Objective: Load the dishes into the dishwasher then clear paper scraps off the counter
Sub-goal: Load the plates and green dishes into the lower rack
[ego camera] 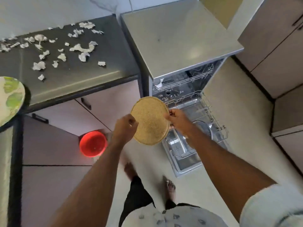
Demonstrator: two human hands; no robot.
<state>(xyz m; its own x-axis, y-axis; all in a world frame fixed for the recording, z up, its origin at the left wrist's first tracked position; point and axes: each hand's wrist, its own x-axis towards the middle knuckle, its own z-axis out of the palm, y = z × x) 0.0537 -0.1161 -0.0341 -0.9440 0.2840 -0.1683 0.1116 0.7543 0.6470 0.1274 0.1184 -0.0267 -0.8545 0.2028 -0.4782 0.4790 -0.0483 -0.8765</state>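
Note:
I hold a round tan speckled plate (150,120) in the air in front of the open dishwasher (180,82). My right hand (177,119) grips its right rim with curled fingers. My left hand (125,126) sits at the plate's left edge, fingers curled; whether it grips the rim I cannot tell. The lower rack (205,110) is pulled out over the lowered door (182,154), with a metal item lying in it. Several white paper scraps (39,65) lie scattered on the dark counter (98,66). A green-patterned plate (9,99) sits at the counter's left edge.
A red bowl-shaped bin (93,143) stands on the floor by the cabinet doors (54,141). Tall cabinets (278,54) line the right side. My bare feet (170,188) are on the pale floor just before the dishwasher door.

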